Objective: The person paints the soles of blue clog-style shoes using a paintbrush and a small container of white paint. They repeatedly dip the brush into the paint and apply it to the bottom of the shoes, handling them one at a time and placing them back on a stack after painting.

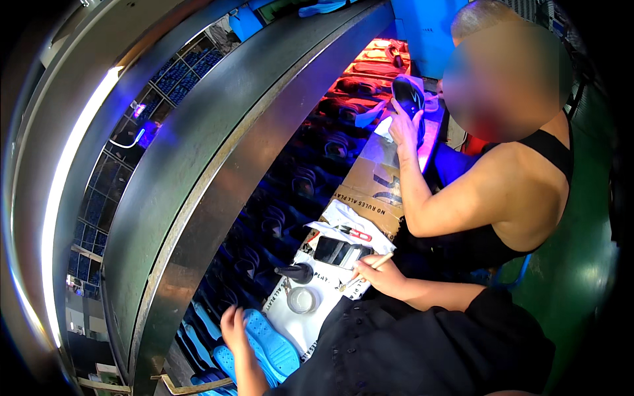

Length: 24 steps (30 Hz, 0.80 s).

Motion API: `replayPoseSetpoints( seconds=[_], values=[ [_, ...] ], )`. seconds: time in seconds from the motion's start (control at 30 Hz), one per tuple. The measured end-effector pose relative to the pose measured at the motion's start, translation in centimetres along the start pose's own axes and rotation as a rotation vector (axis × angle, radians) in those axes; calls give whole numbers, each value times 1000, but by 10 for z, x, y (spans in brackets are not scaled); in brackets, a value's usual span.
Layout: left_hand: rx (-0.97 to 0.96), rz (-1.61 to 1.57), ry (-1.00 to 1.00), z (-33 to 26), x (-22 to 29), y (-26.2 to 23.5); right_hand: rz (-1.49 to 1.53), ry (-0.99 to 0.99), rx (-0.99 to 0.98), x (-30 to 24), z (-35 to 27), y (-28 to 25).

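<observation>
My right hand (383,277) is closed around a small brush (380,261); its light handle points up and its tip hangs over the white printed board (317,323). My left hand (234,330) is raised beside a light blue foot-shaped piece (271,343) dotted with small holes. Its fingers look apart, with nothing visible between them. Between my hands, a clear round cup (302,300) stands on the board. Just beyond it is a black, spouted container (298,271). A dark rectangular object (340,252) lies near my right hand.
At my right, a co-worker (489,185) holds a dark shoe (408,99) over a cardboard strip (370,191). White packaging (353,224) lies beyond my right hand. Rows of dark shoes (271,221) run under a metal hood (198,218), lit red at the far end.
</observation>
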<state>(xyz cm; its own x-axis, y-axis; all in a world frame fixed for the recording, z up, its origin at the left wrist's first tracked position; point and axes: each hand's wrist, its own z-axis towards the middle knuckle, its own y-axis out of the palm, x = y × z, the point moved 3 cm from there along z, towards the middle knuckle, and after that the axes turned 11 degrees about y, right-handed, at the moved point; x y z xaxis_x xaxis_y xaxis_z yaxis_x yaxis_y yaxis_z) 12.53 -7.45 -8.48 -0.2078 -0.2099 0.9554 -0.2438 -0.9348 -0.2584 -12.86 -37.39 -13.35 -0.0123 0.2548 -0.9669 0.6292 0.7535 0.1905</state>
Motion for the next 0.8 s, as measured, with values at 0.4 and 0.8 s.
replayPoseSetpoints(
  seconds=[0.4,0.8],
  values=[
    [47,1166,-195,-144,-157,-213,-107,30,-126,9,11,78],
    [167,-555,-209,-181,-48,-143,-116,69,-62,15,-4,93]
  ],
)
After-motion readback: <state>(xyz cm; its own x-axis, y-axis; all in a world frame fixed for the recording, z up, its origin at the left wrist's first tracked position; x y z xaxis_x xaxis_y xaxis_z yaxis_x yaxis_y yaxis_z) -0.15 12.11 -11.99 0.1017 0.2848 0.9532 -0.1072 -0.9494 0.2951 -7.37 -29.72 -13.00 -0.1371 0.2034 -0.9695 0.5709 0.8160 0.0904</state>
